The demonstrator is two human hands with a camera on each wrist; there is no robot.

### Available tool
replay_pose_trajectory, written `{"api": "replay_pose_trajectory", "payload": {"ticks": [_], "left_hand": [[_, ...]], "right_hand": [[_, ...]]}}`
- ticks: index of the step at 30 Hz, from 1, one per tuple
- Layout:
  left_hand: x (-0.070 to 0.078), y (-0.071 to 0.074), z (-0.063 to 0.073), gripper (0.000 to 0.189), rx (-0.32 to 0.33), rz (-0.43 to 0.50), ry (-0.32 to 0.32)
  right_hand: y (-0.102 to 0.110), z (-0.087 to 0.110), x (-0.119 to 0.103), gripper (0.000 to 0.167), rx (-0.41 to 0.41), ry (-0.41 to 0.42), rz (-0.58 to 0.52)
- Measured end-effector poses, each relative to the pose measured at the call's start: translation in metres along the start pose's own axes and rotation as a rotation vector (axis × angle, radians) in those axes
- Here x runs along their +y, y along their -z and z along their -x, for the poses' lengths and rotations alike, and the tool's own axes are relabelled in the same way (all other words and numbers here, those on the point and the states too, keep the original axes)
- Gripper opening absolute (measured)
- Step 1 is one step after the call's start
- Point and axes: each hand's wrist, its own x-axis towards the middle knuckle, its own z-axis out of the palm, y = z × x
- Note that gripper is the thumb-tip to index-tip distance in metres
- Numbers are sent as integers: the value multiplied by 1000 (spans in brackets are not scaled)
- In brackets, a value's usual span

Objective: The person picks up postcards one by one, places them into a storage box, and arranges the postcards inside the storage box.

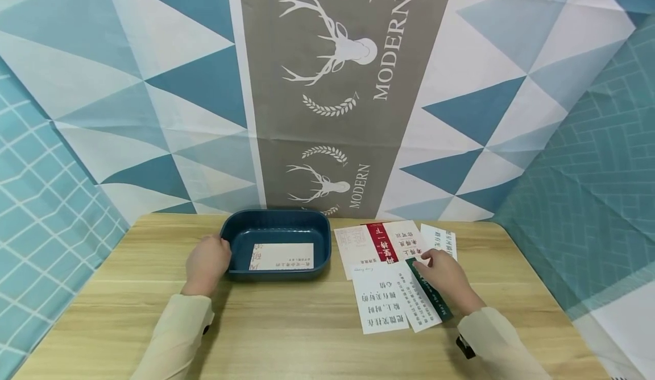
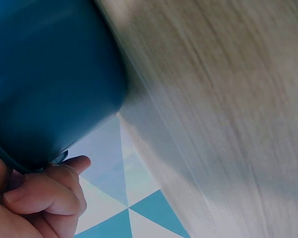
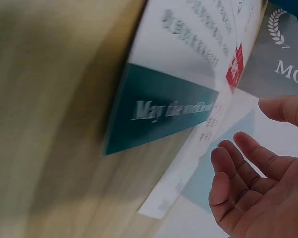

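Observation:
My left hand [image 1: 207,261] grips the left rim of a dark blue rectangular basin [image 1: 278,275], its fingers curled at the edge in the left wrist view. Inside the basin lies a white card [image 1: 281,249] with pink and grey characters. To the right, my right hand [image 1: 446,276] hovers at a spread of printed cards, thumb and fingers apart with nothing between them in the right wrist view. Nearest to it is a card with a green strip [image 3: 154,106]. Overlapping that one is a white card with grey characters [image 1: 378,312].
Behind these lie a red-banded card [image 1: 353,242] and another white card [image 1: 441,239]. All rest on a wood-grain table [image 1: 286,334]. A patterned cloth [image 1: 327,112] with deer heads hangs along the table's back edge, and tile-patterned cloths stand at both sides.

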Motion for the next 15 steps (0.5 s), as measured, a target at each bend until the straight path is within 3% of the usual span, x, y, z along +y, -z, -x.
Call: {"api": "replay_pose_trajectory", "payload": {"ticks": [15], "left_hand": [[0, 0, -1, 38, -12, -1, 7]], "right_hand": [[-4, 11, 18, 41, -64, -66, 5]]}}
